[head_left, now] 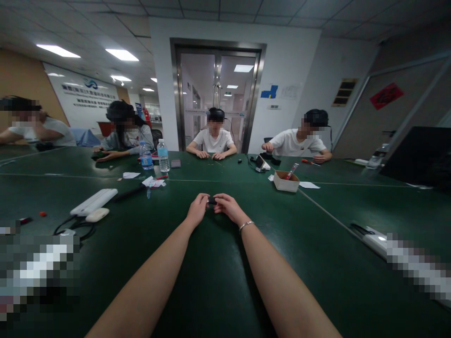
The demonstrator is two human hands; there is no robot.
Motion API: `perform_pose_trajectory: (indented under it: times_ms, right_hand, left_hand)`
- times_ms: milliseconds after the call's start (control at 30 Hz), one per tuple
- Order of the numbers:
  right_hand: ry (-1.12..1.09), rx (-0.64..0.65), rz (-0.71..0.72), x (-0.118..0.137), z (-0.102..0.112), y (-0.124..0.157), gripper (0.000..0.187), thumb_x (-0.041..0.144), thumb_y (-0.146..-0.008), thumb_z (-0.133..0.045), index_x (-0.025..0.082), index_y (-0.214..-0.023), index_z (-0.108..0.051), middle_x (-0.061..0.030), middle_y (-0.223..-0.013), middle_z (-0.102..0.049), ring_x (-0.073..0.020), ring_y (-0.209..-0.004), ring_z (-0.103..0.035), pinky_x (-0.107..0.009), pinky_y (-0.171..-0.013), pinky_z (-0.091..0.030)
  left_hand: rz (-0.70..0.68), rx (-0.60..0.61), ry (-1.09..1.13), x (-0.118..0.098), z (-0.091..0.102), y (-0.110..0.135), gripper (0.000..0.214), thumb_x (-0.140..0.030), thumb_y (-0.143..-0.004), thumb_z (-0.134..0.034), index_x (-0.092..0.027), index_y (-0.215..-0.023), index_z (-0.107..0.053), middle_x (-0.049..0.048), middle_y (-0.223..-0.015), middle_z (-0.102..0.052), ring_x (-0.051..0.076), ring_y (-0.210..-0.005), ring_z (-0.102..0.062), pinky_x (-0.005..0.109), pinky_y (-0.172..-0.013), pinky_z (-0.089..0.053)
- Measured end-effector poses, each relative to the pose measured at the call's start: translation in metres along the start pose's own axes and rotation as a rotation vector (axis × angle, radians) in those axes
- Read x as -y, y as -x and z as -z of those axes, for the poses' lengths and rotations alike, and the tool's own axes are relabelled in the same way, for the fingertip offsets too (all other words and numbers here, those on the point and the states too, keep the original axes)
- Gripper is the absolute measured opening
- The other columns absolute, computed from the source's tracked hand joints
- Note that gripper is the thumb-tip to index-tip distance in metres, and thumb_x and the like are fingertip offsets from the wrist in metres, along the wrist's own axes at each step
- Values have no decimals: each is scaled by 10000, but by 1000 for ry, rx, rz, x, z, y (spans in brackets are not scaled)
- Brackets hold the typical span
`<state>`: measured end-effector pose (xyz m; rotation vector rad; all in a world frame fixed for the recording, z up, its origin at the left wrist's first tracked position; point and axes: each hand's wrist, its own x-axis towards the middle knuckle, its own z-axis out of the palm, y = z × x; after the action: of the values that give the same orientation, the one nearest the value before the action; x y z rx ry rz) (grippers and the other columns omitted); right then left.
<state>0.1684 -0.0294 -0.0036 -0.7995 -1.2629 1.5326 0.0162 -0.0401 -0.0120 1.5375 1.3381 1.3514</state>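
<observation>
A small black object [212, 201], with a pale tip at its left end, is held between my two hands just above the green table [211, 291]. My left hand [197, 210] is closed, its thumb and fingertips pinching the left end. From the other side my right hand [229, 207] grips the right end, with a silver bracelet [245, 226] on that wrist. The fingers hide much of the object, and it is too small for me to tell its kind.
To the left lie a white power strip [94, 202], a cream-coloured case [97, 215] and black cable. Two water bottles [163, 156] stand farther back. A small box [286, 182] sits at the right. Several people sit around the far side; another white strip [377, 241] lies at right.
</observation>
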Motion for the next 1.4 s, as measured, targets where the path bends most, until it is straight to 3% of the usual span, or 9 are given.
perform_pose_trajectory:
  times_ms: [200, 333, 700, 867, 1233, 1400]
  right_hand:
    - [-6, 5, -12, 1, 0, 0, 131, 162, -770, -625, 125, -889, -584, 4, -559, -567, -111, -488, -580, -223, -496, -523]
    - [-15, 11, -8, 0, 0, -1, 134, 146, -772, -610, 122, -900, -581, -10, -574, -583, -116, -494, -583, -223, -494, -520]
    - [-9, 9, -11, -2, 1, -1, 134, 159, -770, -617, 124, -895, -587, -9, -574, -581, -117, -497, -586, -224, -495, -525]
    - [-7, 5, -7, -1, 0, -1, 129, 157, -775, -611, 128, -898, -585, -8, -575, -583, -115, -495, -586, -220, -494, -524]
    - [-12, -1, -20, 0, -1, -1, 132, 146, -767, -613, 126, -893, -581, -11, -580, -586, -119, -496, -588, -228, -496, -526]
    - [-20, 5, -4, -1, 0, 0, 141, 151, -756, -625, 129, -888, -582, -2, -580, -580, -113, -497, -586, -222, -496, -525]
  left_hand:
    - [-14, 73, 6, 1, 1, 0, 302, -361, -814, -376, -176, -941, -577, -32, -521, -470, 96, -458, -437, 198, -465, -339]
    - [-18, 53, 30, 2, 1, -1, 259, -297, -785, -416, -195, -971, -564, -31, -599, -509, 84, -465, -437, 192, -458, -336]
    - [-40, 69, 11, 2, 1, -1, 296, -347, -818, -370, -179, -946, -578, -26, -551, -473, 100, -487, -445, 204, -487, -349]
    - [17, 29, 19, 3, 1, -3, 283, -279, -788, -379, -194, -990, -559, -16, -643, -523, 87, -476, -440, 201, -481, -351]
    - [-13, 77, 26, 6, 1, -3, 268, -311, -792, -398, -180, -955, -565, -27, -568, -480, 96, -489, -444, 198, -475, -349]
    - [14, 42, 47, 3, 0, -2, 266, -276, -769, -409, -186, -978, -549, -26, -608, -501, 85, -471, -434, 195, -462, -336]
